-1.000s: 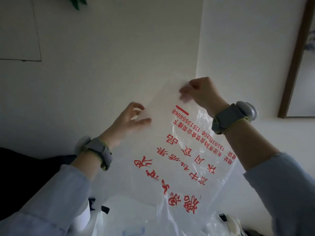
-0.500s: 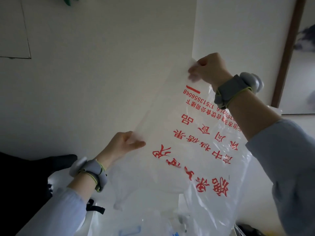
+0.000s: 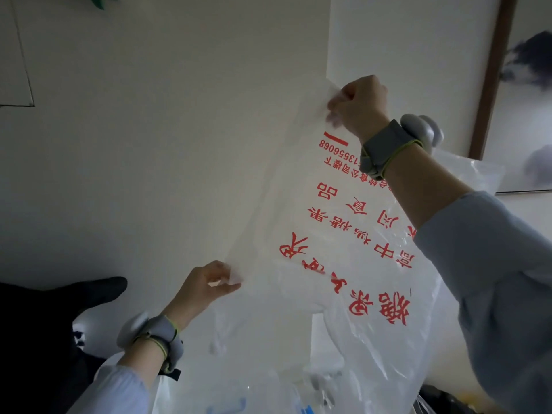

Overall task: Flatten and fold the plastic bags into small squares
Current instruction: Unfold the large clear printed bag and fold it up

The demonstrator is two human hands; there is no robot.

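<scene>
A home room, plain cream walls (image 3: 179, 144), wood-framed ink painting (image 3: 525, 94), green plant leaves (image 3: 100, 0) overhead

both hands (image 3: 357, 107) pinch the printed plastic bag (image 3: 313, 234) aloft.

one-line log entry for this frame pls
phase: flattening | left hand: pinches lower edge of plastic bag | right hand: pinches upper corner | bag: held up in air, stretched, unfolded

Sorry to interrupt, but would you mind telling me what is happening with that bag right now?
A person holds a translucent plastic bag with red print stretched up in the air. The right hand pinches its top corner; the left hand pinches the lower edge. It is spread out, not yet folded. More plastic bags lie below.
</scene>
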